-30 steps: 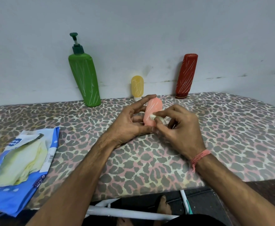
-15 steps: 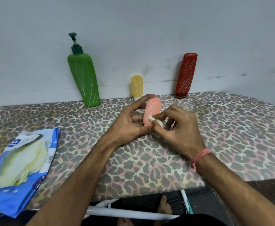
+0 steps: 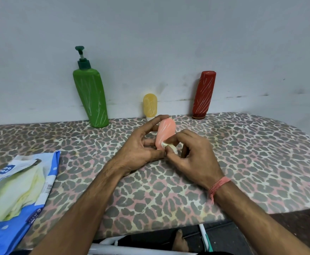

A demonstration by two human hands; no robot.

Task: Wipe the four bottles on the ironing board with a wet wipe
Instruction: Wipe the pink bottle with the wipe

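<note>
My left hand [image 3: 141,146] grips a small pink bottle [image 3: 164,131] above the middle of the leopard-print ironing board [image 3: 242,153]. My right hand [image 3: 192,159] pinches a crumpled white wet wipe [image 3: 169,146] against the bottle's lower end. A tall green pump bottle [image 3: 91,100], a small yellow bottle [image 3: 150,105] and a red bottle [image 3: 203,94] stand along the wall at the board's far edge, each streaked with white marks.
A blue wet-wipe pack [image 3: 16,192] lies open on the board's near left corner. The grey wall [image 3: 169,43] rises right behind the bottles. Below the near edge show the white board frame [image 3: 132,250] and a bare foot [image 3: 180,242].
My right hand has slid the wipe down the pink bottle toward its lower end. The left hand keeps its hold on the bottle.
</note>
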